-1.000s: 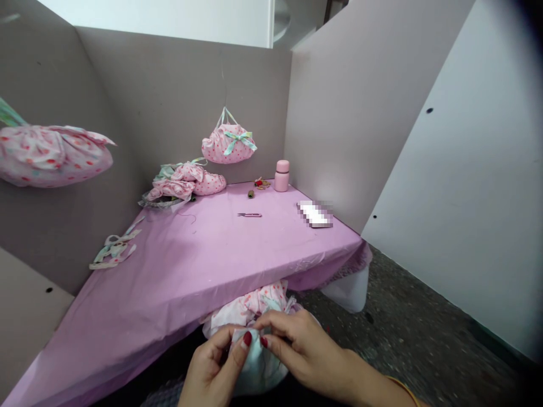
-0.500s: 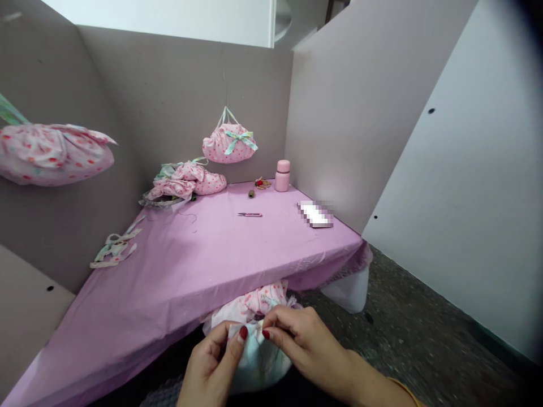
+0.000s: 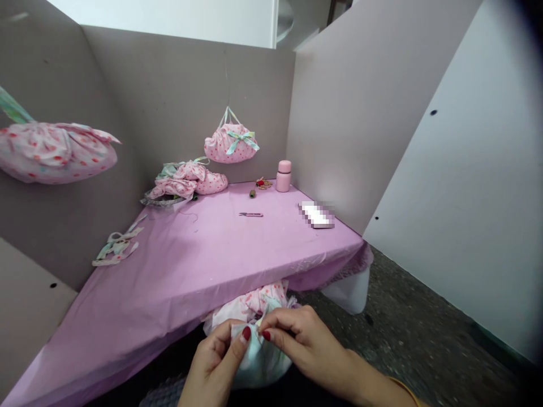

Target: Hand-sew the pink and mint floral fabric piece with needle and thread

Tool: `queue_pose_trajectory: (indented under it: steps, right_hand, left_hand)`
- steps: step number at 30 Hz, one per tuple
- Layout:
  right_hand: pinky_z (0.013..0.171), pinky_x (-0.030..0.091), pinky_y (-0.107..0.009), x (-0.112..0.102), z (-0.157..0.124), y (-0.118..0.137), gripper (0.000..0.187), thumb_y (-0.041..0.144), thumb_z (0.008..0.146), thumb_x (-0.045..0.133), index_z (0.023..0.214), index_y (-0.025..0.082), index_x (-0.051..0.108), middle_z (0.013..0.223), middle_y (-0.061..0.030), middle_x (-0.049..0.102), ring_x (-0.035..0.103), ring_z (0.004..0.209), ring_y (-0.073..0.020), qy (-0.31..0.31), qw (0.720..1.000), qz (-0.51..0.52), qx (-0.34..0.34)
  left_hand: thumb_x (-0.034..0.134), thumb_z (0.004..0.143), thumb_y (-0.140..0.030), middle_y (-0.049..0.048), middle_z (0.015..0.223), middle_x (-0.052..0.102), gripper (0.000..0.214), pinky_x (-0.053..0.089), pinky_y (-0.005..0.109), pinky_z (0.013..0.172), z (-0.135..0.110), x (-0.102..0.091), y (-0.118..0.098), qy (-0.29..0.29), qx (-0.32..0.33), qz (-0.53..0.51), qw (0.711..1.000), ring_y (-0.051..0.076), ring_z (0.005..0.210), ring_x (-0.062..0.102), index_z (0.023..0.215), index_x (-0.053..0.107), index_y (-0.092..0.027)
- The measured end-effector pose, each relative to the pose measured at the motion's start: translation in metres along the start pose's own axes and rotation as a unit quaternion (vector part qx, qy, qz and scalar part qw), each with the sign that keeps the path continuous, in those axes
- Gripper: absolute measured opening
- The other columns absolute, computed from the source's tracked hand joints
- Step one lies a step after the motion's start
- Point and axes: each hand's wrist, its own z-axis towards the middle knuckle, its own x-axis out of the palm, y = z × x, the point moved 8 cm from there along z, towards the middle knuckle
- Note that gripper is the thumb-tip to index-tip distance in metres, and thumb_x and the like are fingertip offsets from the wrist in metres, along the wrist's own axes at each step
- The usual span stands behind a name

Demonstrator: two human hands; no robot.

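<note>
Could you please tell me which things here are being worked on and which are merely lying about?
In hand: left hand and right hand pinch the fabric bundle.

Lying about: snips, pink bottle, ribbon scraps, fabric pile, hanging pouch.

Left hand (image 3: 214,370) cut off by bottom edge; fabric bundle (image 3: 254,316) partly hidden behind both hands and worktop (image 3: 190,271) edge; flat item (image 3: 316,215) on worktop blurred out.

Soft printed cloth bundle (image 3: 258,339); table (image 3: 203,265) under smooth, faintly glossy pink plastic sheet; glossy plastic bottle (image 3: 283,176) at far edge; matt board partition walls (image 3: 169,102); metal snips (image 3: 251,214)
</note>
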Motion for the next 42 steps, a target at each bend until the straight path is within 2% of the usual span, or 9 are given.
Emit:
queue_pose_trajectory:
  steps: [5,14,36,42]
  right_hand:
    - [0.066,0.042,-0.018,0.0024,0.0001,0.0013,0.023,0.012,0.089,0.050,0.096,0.018,0.071,0.078,-0.0002,0.068,0.059,0.070,-0.0110,0.011,0.999,0.030,-0.012]
    - [0.066,0.042,-0.018,0.0044,0.0006,0.0010,0.023,0.012,0.088,0.052,0.097,0.019,0.072,0.077,0.0005,0.069,0.059,0.069,-0.0106,0.015,0.999,0.043,-0.013]
    - [0.056,0.037,-0.019,0.0059,0.0002,-0.0009,0.020,0.015,0.087,0.051,0.088,0.016,0.071,0.065,0.0011,0.061,0.050,0.058,-0.0103,0.001,1.000,0.007,0.020]
    - [0.062,0.039,-0.019,0.0070,0.0013,0.0008,0.020,0.015,0.088,0.050,0.085,0.017,0.069,0.070,0.0010,0.063,0.052,0.063,-0.0105,0.008,0.999,0.032,0.003]
  left_hand:
    - [0.065,0.076,-0.044,-0.0005,0.066,0.058,0.027,0.038,0.021,0.057,-0.0011,0.0014,0.0001,0.005,-0.002,-0.014,1.000,0.014,0.061,0.046,0.075,0.068,-0.017]
    - [0.066,0.076,-0.043,-0.0014,0.065,0.057,0.027,0.039,0.021,0.058,-0.0013,0.0018,-0.0024,0.006,0.002,-0.018,1.000,0.014,0.062,0.046,0.074,0.067,-0.017]
    - [0.064,0.078,-0.041,-0.0010,0.065,0.059,0.025,0.039,0.022,0.061,-0.0019,0.0014,-0.0025,0.008,0.011,-0.011,1.000,0.015,0.064,0.047,0.075,0.067,-0.016]
    - [0.064,0.078,-0.041,-0.0017,0.064,0.055,0.027,0.035,0.021,0.057,-0.0013,0.0028,0.0008,0.021,0.007,-0.023,0.999,0.013,0.060,0.042,0.072,0.065,-0.015]
